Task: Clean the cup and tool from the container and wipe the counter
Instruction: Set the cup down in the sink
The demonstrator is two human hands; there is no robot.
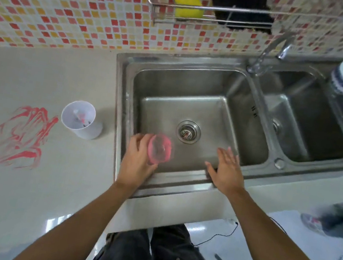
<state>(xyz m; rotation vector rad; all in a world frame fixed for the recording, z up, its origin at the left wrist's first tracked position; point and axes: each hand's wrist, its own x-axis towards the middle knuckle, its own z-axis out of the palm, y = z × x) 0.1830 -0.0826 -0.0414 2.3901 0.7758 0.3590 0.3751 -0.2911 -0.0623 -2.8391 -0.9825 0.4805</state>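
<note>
Pale counter [20, 184] with a steel double sink [120, 103] set into it; a red smear [21, 138] lies on the counter left of the sink. Left hand [138, 160], over the near-left corner of the larger basin, grips a clear, pink-stained cup [160, 148], fingers and thumb curled round its wall, mouth turned toward the camera. Right hand [227, 168], above the basin's near rim, holds nothing; fingers straight and close together, thumb spread apart. White container [84, 131] stands upright on the counter between smear and sink. Yellow sponge [185, 0] rests in a wire rack [231, 9] on the tiled wall. Pink-stained tool [80, 118] lies inside the container, its form blurred.
</note>
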